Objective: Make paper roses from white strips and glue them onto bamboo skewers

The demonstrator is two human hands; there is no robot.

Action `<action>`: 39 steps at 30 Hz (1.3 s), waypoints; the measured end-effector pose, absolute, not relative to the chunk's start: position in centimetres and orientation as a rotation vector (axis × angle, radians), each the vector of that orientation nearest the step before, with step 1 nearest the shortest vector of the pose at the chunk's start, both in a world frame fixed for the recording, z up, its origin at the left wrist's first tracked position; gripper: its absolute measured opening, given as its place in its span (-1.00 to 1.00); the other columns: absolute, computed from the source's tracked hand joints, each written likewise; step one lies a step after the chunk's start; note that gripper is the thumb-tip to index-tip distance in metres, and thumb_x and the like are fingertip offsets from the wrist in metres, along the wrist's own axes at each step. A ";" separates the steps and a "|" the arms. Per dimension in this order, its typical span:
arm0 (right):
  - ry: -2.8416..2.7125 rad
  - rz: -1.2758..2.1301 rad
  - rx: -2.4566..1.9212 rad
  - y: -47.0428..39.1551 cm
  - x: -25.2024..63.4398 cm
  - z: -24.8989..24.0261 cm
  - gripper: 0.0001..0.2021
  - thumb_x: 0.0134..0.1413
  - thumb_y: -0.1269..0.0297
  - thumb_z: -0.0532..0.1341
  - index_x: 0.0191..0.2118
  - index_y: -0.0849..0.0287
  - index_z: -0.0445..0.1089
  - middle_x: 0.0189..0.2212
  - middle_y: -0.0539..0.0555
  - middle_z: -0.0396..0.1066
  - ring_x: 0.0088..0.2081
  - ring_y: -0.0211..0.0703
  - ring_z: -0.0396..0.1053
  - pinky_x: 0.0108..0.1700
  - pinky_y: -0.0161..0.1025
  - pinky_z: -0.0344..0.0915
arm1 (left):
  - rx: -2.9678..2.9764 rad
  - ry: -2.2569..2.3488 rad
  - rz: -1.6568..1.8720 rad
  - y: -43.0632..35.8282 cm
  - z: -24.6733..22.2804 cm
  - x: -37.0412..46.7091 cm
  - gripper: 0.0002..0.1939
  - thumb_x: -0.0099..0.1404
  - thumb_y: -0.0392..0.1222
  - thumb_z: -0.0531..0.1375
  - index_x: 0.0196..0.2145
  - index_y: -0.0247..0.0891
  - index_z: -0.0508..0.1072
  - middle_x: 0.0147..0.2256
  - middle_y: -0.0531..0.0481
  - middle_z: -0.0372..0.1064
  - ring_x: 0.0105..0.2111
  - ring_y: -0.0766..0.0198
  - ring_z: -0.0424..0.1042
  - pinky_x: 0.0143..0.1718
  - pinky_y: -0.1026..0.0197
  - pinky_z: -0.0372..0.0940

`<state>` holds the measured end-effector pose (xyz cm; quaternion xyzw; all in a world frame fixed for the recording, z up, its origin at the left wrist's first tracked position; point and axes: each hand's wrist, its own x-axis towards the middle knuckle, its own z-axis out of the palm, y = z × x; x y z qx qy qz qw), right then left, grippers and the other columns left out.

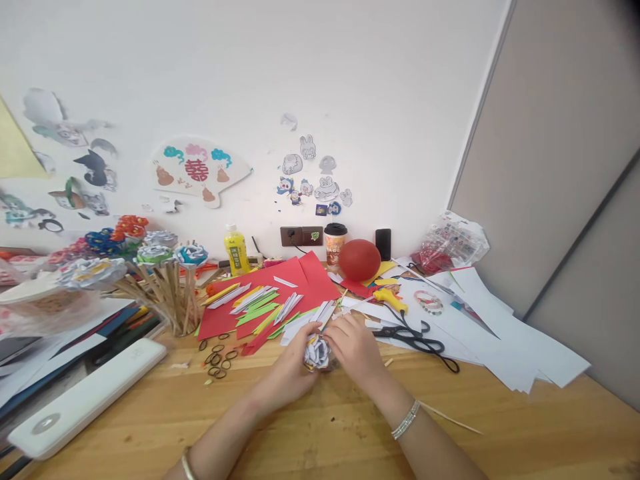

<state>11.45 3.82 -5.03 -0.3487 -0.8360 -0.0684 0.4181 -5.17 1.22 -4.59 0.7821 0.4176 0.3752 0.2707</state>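
A white paper flower (317, 352) with some yellow at its lower edge is held just above the wooden table. My left hand (299, 363) wraps round its left side. At its upper right, the fingers of my right hand (350, 340) pinch together against the petals; whether a small piece sits between them is hidden. Folded paper strips in white, green and yellow (260, 305) lie beyond my hands on red paper sheets (320, 277). Black scissors (415, 339) rest to the right of my right hand.
A yellow hot glue gun (391, 299), red balloon (359, 260), lidded cup (335, 245) and yellow bottle (236, 250) stand or lie farther back. Rubber bands (218, 360) lie left. Finished paper flowers (155, 253) stand on sticks. A white laminator-like device (90, 400) is nearer; white paper (525, 333) covers the right.
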 end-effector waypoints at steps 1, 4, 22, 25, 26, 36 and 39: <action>-2.086 -0.153 -0.889 3.8 11.3 -5.1 -0.80 0.20 0.41 0.05 -0.40 0.19 0.38 -0.42 0.09 0.39 -0.32 -0.10 0.25 -0.27 -0.18 0.20 | 2.095 1.135 1.029 1.2 -4.6 -5.1 -0.39 0.00 -0.43 0.15 0.03 -0.21 0.13 0.01 -0.14 0.27 0.03 0.10 0.28 0.04 0.08 0.20; -1.982 -0.076 -0.980 3.7 10.9 -5.2 -0.81 0.17 0.42 0.06 -0.41 0.19 0.36 -0.41 0.09 0.38 -0.31 -0.09 0.27 -0.28 -0.19 0.21 | 2.044 1.189 1.118 1.4 -4.9 -4.8 -0.44 0.00 -0.41 0.17 -0.01 -0.21 0.15 -0.08 -0.11 0.31 -0.07 0.12 0.36 -0.06 0.10 0.28; -1.775 0.593 -0.828 3.6 11.9 -3.9 -0.92 0.06 0.32 0.20 -0.39 0.14 0.43 -0.39 0.04 0.42 -0.30 -0.16 0.34 -0.22 -0.23 0.27 | 1.992 1.185 1.209 1.6 -4.5 -5.1 -0.54 0.03 -0.39 0.19 -0.08 -0.19 0.26 -0.09 -0.10 0.33 -0.09 0.11 0.33 -0.07 0.08 0.25; -1.760 0.773 -0.799 3.8 12.0 -4.1 -0.93 0.02 0.29 0.23 -0.40 0.17 0.42 -0.40 0.03 0.42 -0.31 -0.17 0.37 -0.25 -0.25 0.30 | 1.943 1.171 1.158 1.1 -4.4 -4.9 -0.55 0.06 -0.37 0.18 -0.08 -0.19 0.20 -0.14 -0.08 0.33 -0.16 0.15 0.36 -0.17 0.14 0.29; -1.749 0.829 -0.792 3.9 12.0 -4.2 -0.91 0.02 0.28 0.24 -0.40 0.18 0.42 -0.41 0.03 0.41 -0.32 -0.18 0.37 -0.26 -0.26 0.31 | 1.931 1.156 1.132 1.0 -4.4 -4.9 -0.56 0.06 -0.37 0.19 -0.09 -0.19 0.20 -0.17 -0.05 0.34 -0.20 0.18 0.37 -0.20 0.17 0.30; -1.688 1.098 -0.721 3.6 11.6 -4.7 -0.74 0.04 0.07 0.21 -0.36 0.20 0.33 -0.46 0.00 0.39 -0.42 -0.25 0.38 -0.41 -0.35 0.32 | 1.806 0.943 0.957 0.7 -3.7 -5.2 -0.58 0.07 -0.30 0.20 -0.15 -0.16 0.10 -0.38 0.11 0.26 -0.43 0.34 0.34 -0.42 0.31 0.24; -1.706 0.984 -0.734 3.4 11.5 -4.7 -0.79 0.10 0.13 0.16 -0.34 0.20 0.34 -0.45 0.01 0.39 -0.42 -0.24 0.37 -0.40 -0.34 0.32 | 1.798 0.954 0.960 0.8 -3.7 -5.2 -0.57 0.07 -0.28 0.21 -0.15 -0.16 0.10 -0.37 0.10 0.26 -0.42 0.32 0.34 -0.40 0.29 0.25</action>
